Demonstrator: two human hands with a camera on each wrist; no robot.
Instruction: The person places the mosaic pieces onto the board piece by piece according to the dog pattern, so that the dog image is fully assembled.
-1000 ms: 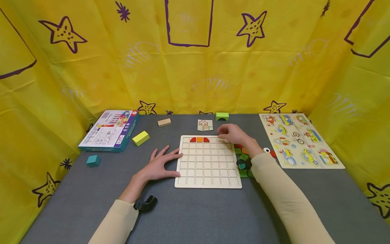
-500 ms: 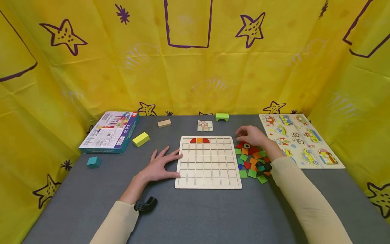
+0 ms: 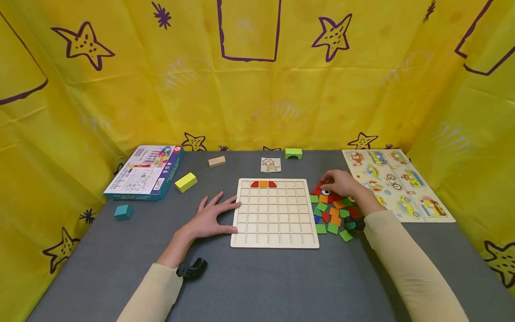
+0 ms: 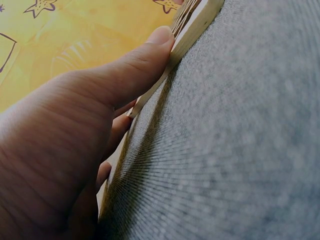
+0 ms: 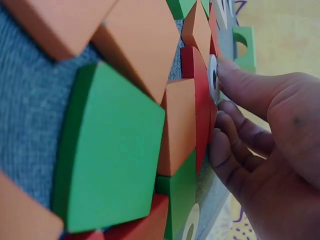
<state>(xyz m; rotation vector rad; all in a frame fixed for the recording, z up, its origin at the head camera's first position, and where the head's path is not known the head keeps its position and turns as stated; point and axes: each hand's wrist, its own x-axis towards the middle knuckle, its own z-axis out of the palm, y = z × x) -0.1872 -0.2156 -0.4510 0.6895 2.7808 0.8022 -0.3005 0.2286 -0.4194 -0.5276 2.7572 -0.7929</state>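
Observation:
A pale wooden grid board [image 3: 274,218] lies mid-table. Its top row holds an orange square [image 3: 263,184] between two red curved pieces [image 3: 255,184]. My left hand [image 3: 209,220] rests at the board's left edge with fingers spread. In the left wrist view, my thumb [image 4: 137,62] touches the board's rim. My right hand [image 3: 341,182] is over the far end of a pile of loose pieces [image 3: 333,228], fingers bent, fingertips close to a white eye disc [image 5: 214,77] on red pieces [image 5: 197,75]. Whether they grip the disc or a red piece is hidden.
A picture card [image 3: 271,164] and a green arch block [image 3: 293,154] lie beyond the board. A boxed game [image 3: 145,172], a yellow block [image 3: 186,182], a wooden block [image 3: 217,162] and a teal block [image 3: 123,212] are leftward. A vehicle puzzle board [image 3: 396,188] lies rightward.
My right hand has moved from the board's top right corner rightward and then down to the loose pieces, uncovering much of the pile. My left hand has stayed at the board's edge.

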